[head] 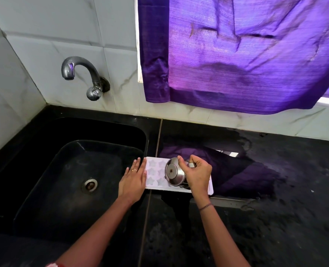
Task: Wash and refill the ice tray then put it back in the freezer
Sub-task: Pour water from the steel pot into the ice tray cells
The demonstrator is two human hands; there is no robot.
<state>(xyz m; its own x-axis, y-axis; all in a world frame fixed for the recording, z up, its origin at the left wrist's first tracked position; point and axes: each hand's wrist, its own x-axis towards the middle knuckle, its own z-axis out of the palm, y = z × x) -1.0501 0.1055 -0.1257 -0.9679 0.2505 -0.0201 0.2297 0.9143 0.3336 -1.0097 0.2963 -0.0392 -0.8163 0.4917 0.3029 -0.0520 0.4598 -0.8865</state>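
refill step: ice tray [154,171] sits flat on the desk [275,209] just right of the sink [73,170], left hand [133,179] open-fingered against its end to brace it, right hand [195,173] gripping a tipped steel cup [174,173] over the star moulds, likely pouring.
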